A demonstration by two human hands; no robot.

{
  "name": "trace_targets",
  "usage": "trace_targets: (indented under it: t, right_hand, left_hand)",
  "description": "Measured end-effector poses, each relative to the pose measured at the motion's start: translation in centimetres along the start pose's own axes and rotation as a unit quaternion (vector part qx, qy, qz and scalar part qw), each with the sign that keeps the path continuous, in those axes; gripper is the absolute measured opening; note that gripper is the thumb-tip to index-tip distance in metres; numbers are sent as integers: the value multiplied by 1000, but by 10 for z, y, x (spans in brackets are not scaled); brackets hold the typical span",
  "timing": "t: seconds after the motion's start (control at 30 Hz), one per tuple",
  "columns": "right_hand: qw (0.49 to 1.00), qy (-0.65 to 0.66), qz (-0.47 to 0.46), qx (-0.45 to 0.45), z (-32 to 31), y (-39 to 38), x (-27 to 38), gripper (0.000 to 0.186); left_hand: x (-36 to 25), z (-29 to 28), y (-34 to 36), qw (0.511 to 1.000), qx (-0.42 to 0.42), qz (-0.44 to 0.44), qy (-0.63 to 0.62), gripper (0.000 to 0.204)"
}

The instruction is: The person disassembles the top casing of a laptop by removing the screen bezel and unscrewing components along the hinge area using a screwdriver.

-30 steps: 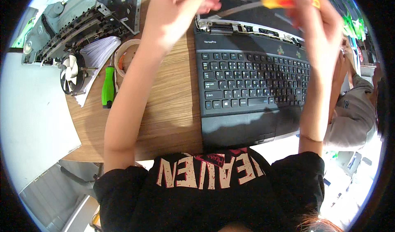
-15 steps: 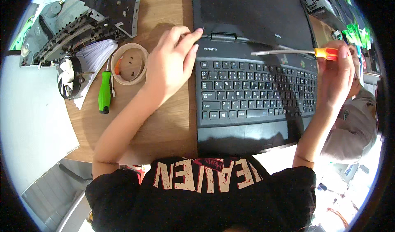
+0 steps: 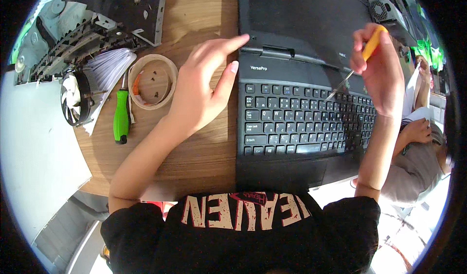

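An unfolded black laptop (image 3: pixel 284 169) lies on the wooden table, its keyboard (image 3: pixel 296 116) nearest me. My left hand (image 3: pixel 197 87) is beside its left edge with nothing in it. The index finger stretches to the left screen hinge area, and the thumb is held apart. In my right hand (image 3: pixel 382 82), above the right part of the keyboard, is a screwdriver (image 3: pixel 373 43) with a yellow-orange handle. Its thin metal shaft slants down and left over the upper key rows. Whether the tip touches the keys I cannot tell.
Left of my left hand are a tape roll (image 3: pixel 171 87) with several small screws inside it, a green-handled screwdriver (image 3: pixel 121 118), a fan (image 3: pixel 75 96) and a metal chassis (image 3: pixel 92 28). Another computer case (image 3: pixel 382 6) stands far right. A co-worker's hand (image 3: pixel 419 130) shows at the right.
My right hand has turned the screwdriver from nearly level to a down-left slant and moved slightly left. My left index finger has straightened. The laptop appears slightly farther right in the view.
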State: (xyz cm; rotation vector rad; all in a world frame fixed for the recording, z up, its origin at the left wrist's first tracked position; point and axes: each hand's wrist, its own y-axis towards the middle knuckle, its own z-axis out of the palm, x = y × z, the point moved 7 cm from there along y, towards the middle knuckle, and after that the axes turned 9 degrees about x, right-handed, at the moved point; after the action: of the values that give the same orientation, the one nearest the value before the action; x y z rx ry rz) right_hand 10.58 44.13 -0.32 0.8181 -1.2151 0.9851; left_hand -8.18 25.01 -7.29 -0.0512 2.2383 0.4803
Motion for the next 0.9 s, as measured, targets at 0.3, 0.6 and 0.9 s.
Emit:
trace_targets:
  t: [0.3,0.6,0.9]
  right_hand:
    - [714,-696,-77,33,125,37,-23,44]
    - [685,-703,-184,-43,147,52,-12,14]
    - [708,-697,-112,4,182,47,-19,10]
  left_hand:
    - [-9,-52,-35,983,29,-130,-127,44]
    - [20,-144,-127,978,-81,-180,72,13]
    - [29,-148,-130,967,-61,-80,236,15]
